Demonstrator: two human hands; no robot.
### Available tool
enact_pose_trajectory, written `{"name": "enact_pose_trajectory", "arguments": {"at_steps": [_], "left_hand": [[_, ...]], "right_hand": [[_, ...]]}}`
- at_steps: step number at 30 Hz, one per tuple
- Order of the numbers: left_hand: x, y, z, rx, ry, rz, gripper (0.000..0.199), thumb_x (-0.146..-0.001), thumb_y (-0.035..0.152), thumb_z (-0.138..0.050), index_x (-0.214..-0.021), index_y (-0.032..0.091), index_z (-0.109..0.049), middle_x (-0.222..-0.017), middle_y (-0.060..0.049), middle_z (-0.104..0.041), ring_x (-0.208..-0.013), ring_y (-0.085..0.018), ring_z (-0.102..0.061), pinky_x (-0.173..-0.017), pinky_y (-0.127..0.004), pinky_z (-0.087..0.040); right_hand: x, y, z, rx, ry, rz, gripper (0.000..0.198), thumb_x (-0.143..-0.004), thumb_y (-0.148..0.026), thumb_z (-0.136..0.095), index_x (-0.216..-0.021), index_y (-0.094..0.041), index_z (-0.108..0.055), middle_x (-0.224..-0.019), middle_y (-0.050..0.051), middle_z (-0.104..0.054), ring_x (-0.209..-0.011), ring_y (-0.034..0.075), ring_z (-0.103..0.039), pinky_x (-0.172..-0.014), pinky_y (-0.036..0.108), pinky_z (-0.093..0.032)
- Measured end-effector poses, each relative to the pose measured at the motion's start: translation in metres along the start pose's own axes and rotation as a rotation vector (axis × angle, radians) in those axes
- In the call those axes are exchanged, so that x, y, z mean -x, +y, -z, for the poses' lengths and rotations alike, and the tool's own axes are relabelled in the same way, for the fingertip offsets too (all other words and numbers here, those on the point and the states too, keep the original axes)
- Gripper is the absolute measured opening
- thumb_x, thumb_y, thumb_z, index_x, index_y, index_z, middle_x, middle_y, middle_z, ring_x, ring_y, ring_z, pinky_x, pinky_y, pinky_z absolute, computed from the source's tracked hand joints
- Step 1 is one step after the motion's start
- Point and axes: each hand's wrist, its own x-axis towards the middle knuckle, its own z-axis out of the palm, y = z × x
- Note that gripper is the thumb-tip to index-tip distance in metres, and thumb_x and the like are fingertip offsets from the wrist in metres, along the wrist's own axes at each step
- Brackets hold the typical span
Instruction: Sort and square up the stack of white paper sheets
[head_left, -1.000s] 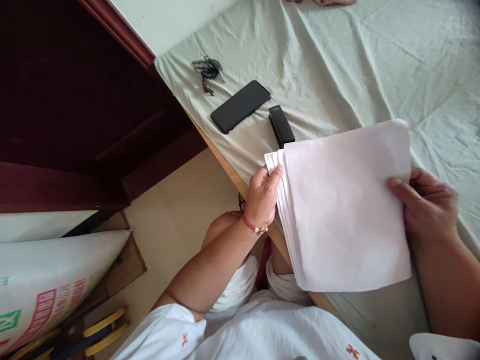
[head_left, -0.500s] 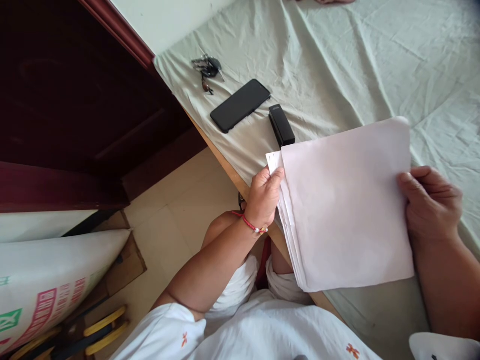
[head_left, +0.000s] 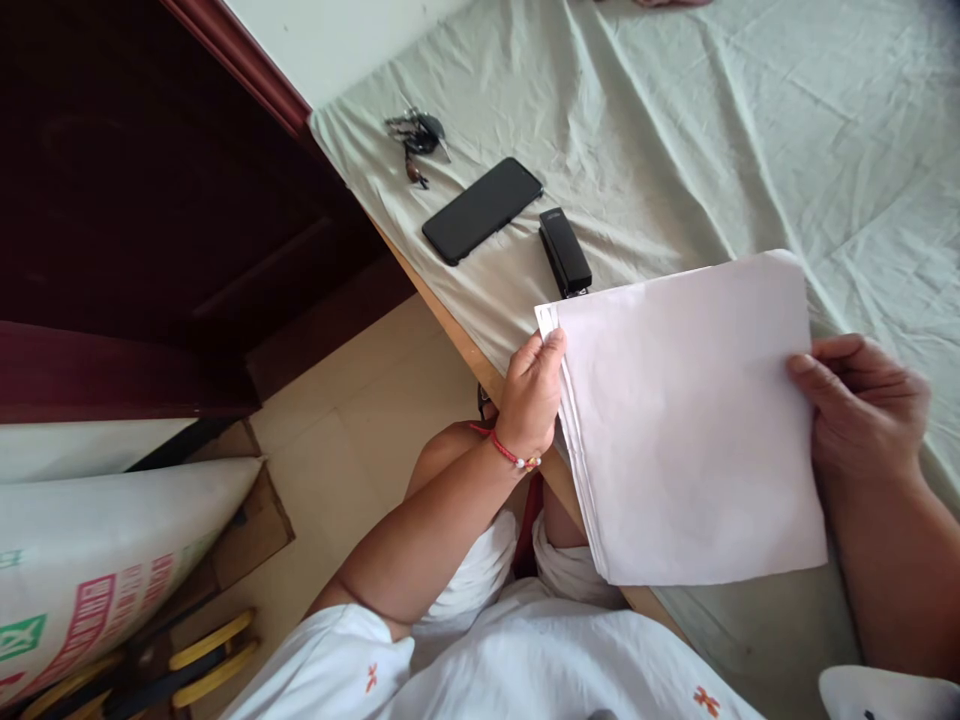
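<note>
The paper stack (head_left: 694, 430) is held slightly tilted in front of the person's lap, spanning the wooden edge (head_left: 471, 352) and the pale green cloth (head_left: 675, 170). The left hand (head_left: 534, 385) grips its left margin, fingers closed underneath and thumb pressed on top, presumably because that is where the separate sheets peek out unevenly and could slide apart (a red bracelet (head_left: 517, 458) circles that wrist). Across from it, the right hand (head_left: 866, 410) lays its thumb over the right edge, its fingers curled in behind, so the pinch looks closed on the paper, though how firmly I cannot tell. Holding both sides probably stops the top sheet sagging. A black stapler (head_left: 565, 250) lies just beyond the stack's upper left corner, a position within easy reach of the left hand. The phone (head_left: 482, 210) and keys (head_left: 416, 135) rest farther off, near the cloth's left border, likely where they stay out of the paper's way.
</note>
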Motion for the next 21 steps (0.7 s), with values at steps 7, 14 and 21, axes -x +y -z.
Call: {"name": "enact_pose_trajectory", "arguments": {"at_steps": [7, 14, 21], "left_hand": [[0.002, 0.005, -0.002, -0.019, -0.067, 0.021, 0.034, -0.087, 0.055, -0.083, -0.091, 0.022, -0.078, -0.086, -0.002, -0.073, -0.098, -0.022, -0.069, -0.092, -0.033, -0.054], [0.006, 0.015, -0.004, -0.11, -0.163, 0.043, 0.037, -0.082, 0.055, -0.086, -0.1, 0.022, -0.082, -0.095, -0.004, -0.079, -0.098, -0.024, -0.072, -0.092, -0.035, -0.055], [0.005, 0.012, -0.002, -0.131, -0.192, 0.071, 0.036, -0.08, 0.056, -0.087, -0.091, 0.022, -0.082, -0.091, -0.003, -0.08, -0.092, -0.023, -0.073, -0.088, -0.036, -0.058]], "right_hand": [[0.0, -0.001, 0.001, 0.024, -0.003, 0.001, 0.042, -0.056, -0.045, -0.101, -0.076, -0.019, -0.075, -0.067, 0.0, -0.066, -0.053, 0.008, -0.05, -0.046, 0.02, -0.04], [0.001, 0.0, 0.003, 0.021, -0.016, 0.001, 0.04, -0.059, -0.044, -0.101, -0.078, -0.019, -0.075, -0.069, 0.001, -0.067, -0.054, 0.009, -0.051, -0.049, 0.021, -0.042], [0.0, 0.003, -0.001, -0.037, -0.021, 0.041, 0.034, -0.062, -0.036, -0.1, -0.083, -0.02, -0.078, -0.075, 0.0, -0.069, -0.06, 0.007, -0.053, -0.056, 0.019, -0.043]]}}
